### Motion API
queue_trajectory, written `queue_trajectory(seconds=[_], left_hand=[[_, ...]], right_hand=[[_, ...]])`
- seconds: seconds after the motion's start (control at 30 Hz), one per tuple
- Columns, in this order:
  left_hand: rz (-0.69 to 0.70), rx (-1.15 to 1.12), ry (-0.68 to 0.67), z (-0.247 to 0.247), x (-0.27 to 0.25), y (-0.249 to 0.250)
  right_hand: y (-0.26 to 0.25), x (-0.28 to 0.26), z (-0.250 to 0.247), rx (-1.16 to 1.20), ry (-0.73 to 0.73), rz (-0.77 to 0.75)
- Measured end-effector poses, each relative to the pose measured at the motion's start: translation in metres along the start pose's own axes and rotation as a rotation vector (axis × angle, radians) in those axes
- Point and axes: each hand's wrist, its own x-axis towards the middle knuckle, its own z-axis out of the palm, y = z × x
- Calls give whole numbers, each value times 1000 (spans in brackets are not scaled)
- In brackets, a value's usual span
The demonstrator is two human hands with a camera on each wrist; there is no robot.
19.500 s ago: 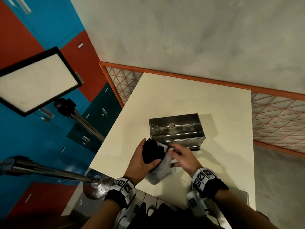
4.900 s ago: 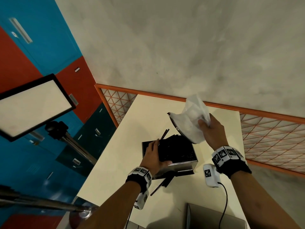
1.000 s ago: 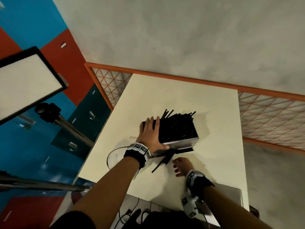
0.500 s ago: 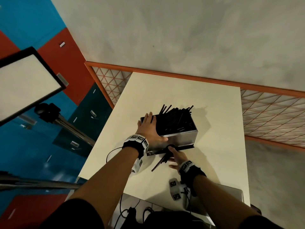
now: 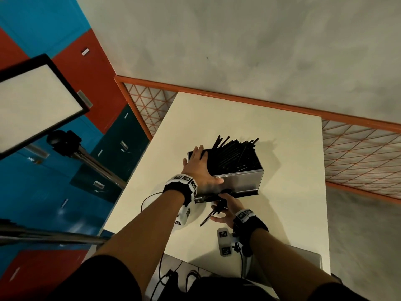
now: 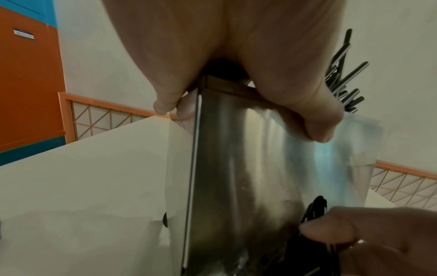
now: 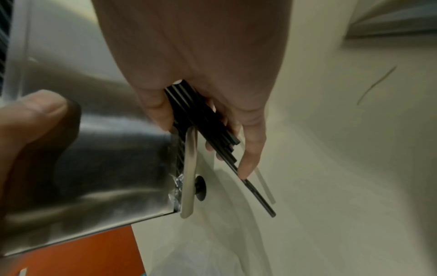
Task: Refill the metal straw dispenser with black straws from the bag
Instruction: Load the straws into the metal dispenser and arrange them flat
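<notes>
One metal straw dispenser point(image 5: 238, 181) on the white counter point(image 5: 282, 213), heaped with too many black straws point(image 5: 234, 155) to count, left hand point(image 5: 198, 168) flat across its top, fingers straight, right hand point(image 5: 225, 210) clasping several loose straws point(image 7: 201, 119) at its base.

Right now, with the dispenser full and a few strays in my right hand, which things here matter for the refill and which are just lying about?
Job:
- metal straw dispenser, heaped with black straws
- stray straws gripped by the right hand
- left hand steadying the dispenser

Lying about:
- light panel on its stand
- cable on the table
</notes>
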Motion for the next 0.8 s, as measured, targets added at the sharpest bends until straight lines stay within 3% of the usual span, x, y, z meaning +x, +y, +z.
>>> queue_trajectory(seconds=[0.27,0.8], left_hand=[[8,-14,12,1,2,-3],[15,-22,19,5,3,-5]], right_hand=[[6,7,6,-64,91,-40],[28,1,-1,-88,60,-189]])
